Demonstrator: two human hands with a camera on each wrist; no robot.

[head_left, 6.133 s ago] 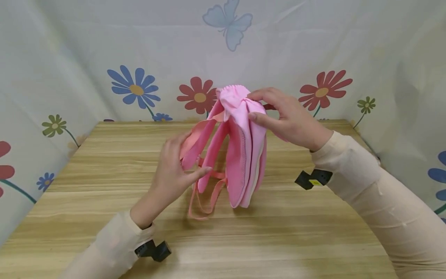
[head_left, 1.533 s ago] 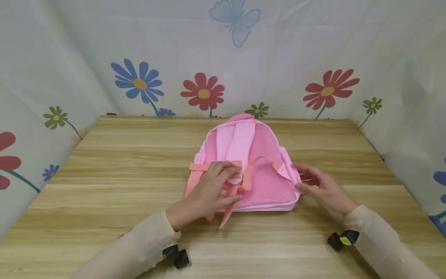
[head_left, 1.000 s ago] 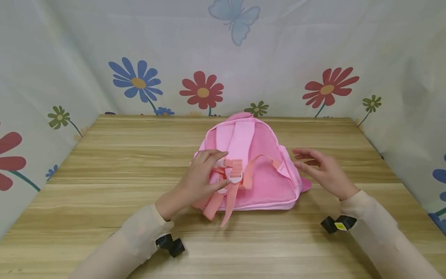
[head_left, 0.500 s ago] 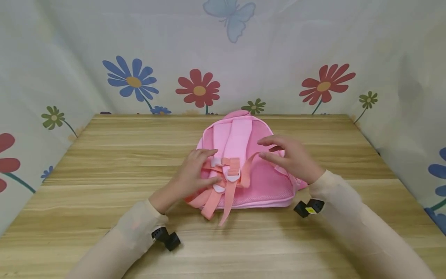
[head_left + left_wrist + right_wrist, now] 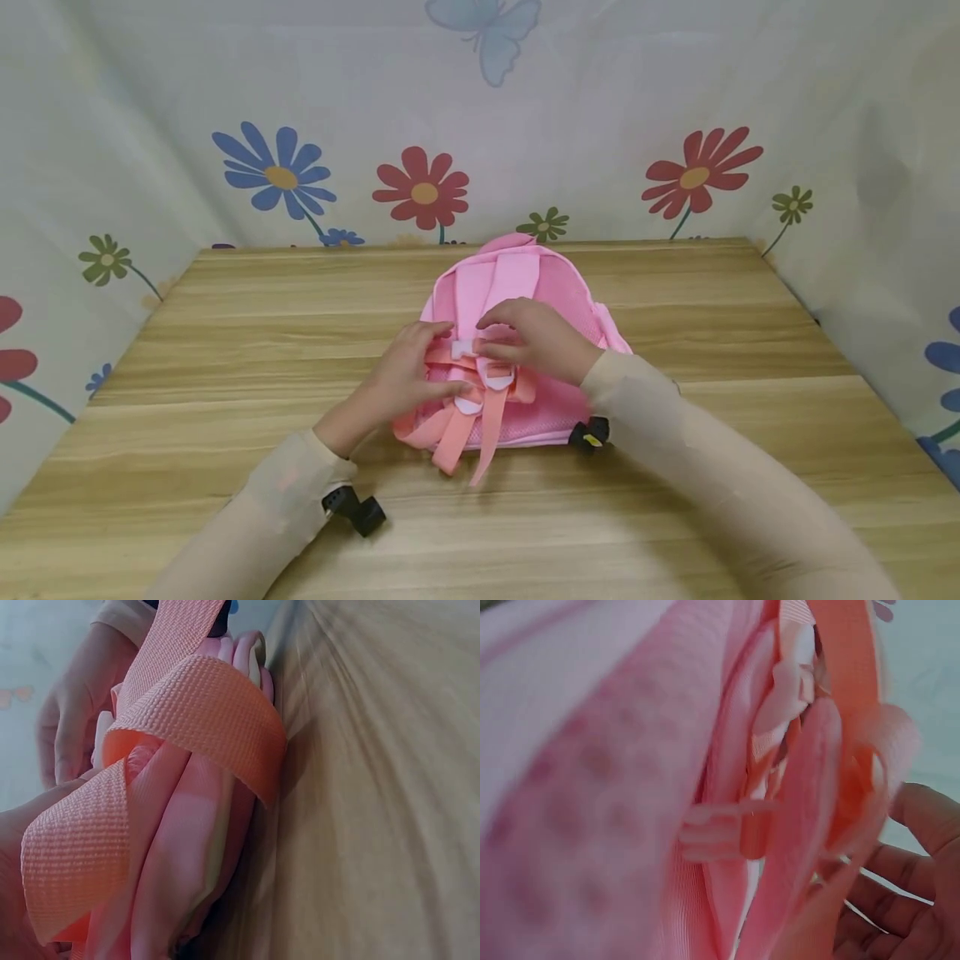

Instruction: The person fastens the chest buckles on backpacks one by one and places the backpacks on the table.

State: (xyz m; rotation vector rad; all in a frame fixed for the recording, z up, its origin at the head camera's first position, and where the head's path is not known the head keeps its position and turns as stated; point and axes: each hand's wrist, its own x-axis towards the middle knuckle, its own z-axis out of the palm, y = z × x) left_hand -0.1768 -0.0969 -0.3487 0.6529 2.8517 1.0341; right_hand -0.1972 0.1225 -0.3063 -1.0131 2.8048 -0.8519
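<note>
A pink backpack (image 5: 564,287) lies with its mesh back panel and shoulder straps facing up. Orange webbing (image 5: 491,429) trails over its near edge, with a white adjuster buckle (image 5: 501,381) on it. My left hand (image 5: 393,371) is at the bag's left side, thumb and fingers apart around the straps. From the right, my right hand (image 5: 543,337) reaches across the panel, its fingertips right at a small white clip (image 5: 462,349). In the right wrist view the pale prongs of a clip (image 5: 712,825) show between the straps. Looped webbing (image 5: 202,712) partly covers the left thumb in the left wrist view.
The backpack rests on a wood-grain table (image 5: 247,333). A white cloth backdrop (image 5: 600,100) printed with flowers and a butterfly closes off the back and both sides. A small black camera (image 5: 354,510) sits on the left wrist.
The bag, earlier held up on its side, now lies flat. My right hand has left its right edge and moved left over the panel to the clip. My left hand has shifted slightly left.
</note>
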